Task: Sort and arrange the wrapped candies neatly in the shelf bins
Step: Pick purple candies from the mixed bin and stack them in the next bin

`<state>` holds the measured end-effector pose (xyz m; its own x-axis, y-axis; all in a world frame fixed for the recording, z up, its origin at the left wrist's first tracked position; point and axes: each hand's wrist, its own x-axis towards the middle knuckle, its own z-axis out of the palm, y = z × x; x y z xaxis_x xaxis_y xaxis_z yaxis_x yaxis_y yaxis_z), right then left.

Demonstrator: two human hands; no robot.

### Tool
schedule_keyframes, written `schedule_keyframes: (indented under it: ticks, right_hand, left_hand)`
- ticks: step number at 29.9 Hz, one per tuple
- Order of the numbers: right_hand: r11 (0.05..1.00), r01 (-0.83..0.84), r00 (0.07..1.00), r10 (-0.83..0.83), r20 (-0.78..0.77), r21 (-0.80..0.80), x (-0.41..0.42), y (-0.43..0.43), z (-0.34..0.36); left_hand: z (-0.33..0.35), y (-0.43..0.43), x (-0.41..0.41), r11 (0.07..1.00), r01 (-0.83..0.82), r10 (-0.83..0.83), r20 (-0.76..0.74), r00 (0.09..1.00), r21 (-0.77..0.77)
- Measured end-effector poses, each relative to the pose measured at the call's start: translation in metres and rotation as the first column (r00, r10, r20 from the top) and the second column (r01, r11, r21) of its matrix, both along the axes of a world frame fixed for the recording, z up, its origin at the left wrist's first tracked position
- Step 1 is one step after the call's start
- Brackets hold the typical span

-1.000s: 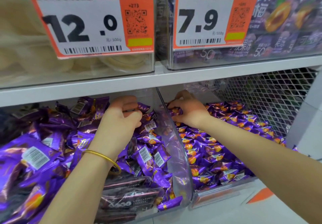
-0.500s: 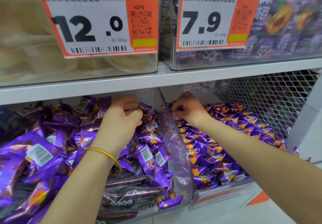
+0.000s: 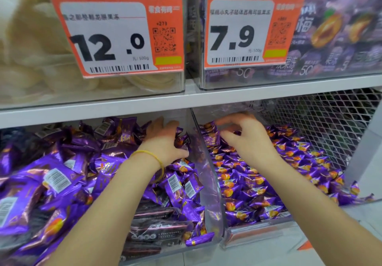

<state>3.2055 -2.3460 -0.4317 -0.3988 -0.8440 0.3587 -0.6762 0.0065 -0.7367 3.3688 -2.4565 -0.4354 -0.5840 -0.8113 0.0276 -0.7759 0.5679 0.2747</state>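
Since the wrapped candies (image 3: 258, 183) heaped in both shelf bins (image 3: 208, 183) are light, crinkly and slick, pinch each by its crimped end. Your left hand (image 3: 163, 141) lies spread on the left heap; your blurred right hand (image 3: 248, 141) shows no grip you can tell.

Lower centre: the left hand (image 3: 163, 141) rests on the wrapped candies (image 3: 62, 174) in the left bin (image 3: 165, 251). The right hand (image 3: 248, 139), blurred, hovers with curled fingers over the right bin (image 3: 258, 232). Upper frame: the 12.0 price tag (image 3: 115, 36) and the 7.9 price tag (image 3: 252, 32).
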Motion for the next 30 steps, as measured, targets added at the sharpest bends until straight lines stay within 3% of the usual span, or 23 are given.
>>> schedule_keyframes:
  ticks: [2,4,10,13,20,24,27,30]
  right_hand:
    - [0.998,-0.004,0.994,0.01,0.109,-0.063,0.013,0.016,-0.004]
    - [0.998,-0.014,0.992,0.021,0.121,-0.059,0.021,0.022,-0.011]
    - [0.999,-0.015,0.989,0.019,0.149,-0.028,0.021,0.017,-0.017]
    - [0.999,-0.02,0.99,0.023,0.136,-0.028,0.022,0.017,-0.016]
    - [0.998,-0.027,0.967,0.042,0.253,-0.062,0.022,0.017,-0.008]
    - [0.999,-0.018,0.97,0.026,0.242,-0.034,0.023,0.019,-0.006]
    - [0.998,-0.023,0.966,0.037,0.256,-0.057,0.029,0.021,-0.003]
    - [0.987,-0.072,0.93,0.119,0.347,-0.145,0.042,0.023,0.001]
  left_hand:
    - [-0.006,-0.012,-0.008,0.999,0.006,-0.012,0.178,0.984,0.036]
    - [-0.01,-0.019,-0.013,0.995,0.014,-0.041,0.259,0.965,0.102]
    - [-0.015,-0.03,-0.026,0.999,-0.032,0.026,0.389,0.921,0.011]
    - [-0.018,-0.029,-0.031,0.998,-0.063,0.054,0.362,0.931,0.013]
    - [-0.01,-0.021,-0.023,0.998,-0.052,0.057,0.205,0.977,-0.031]
    - [0.018,-0.001,-0.011,0.998,-0.065,0.065,-0.084,0.994,0.01]
    - [0.04,0.022,0.007,0.997,-0.067,0.08,-0.36,0.93,0.049]
    - [0.041,0.044,0.033,0.949,0.077,0.136,-0.619,0.774,0.305]
